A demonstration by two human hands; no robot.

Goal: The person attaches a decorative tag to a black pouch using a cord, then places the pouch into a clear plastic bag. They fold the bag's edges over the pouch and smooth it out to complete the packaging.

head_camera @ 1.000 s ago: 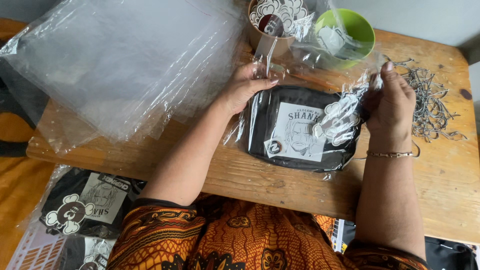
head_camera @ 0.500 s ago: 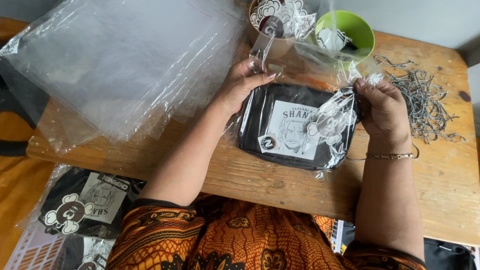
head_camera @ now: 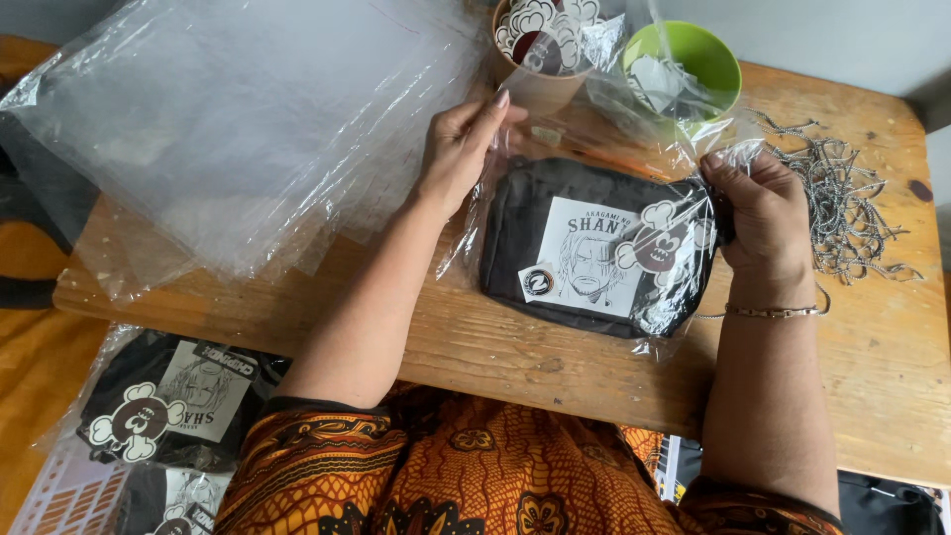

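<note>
A black pouch (head_camera: 555, 213) with a white printed label lies inside a clear plastic bag (head_camera: 684, 297) on the wooden table (head_camera: 515, 362). My left hand (head_camera: 458, 149) rests at the bag's left end, fingers flat against the plastic. Over at the bag's right end, my right hand (head_camera: 758, 213) pinches the crinkled plastic, a thin bracelet on its wrist. A skull-shaped charm shows through the bag near my right hand.
A stack of clear plastic bags (head_camera: 238, 129) covers the table's left half. A brown paper cup (head_camera: 535, 59) and a green bowl (head_camera: 708, 50) stand at the back. Metal ball chains (head_camera: 847, 198) lie in a heap at right. Bagged pouches (head_camera: 168, 406) sit in a basket lower left.
My right hand has drawn the bag's right end toward the pouch and bunched the plastic. My left hand has straightened its fingers at the left end.
</note>
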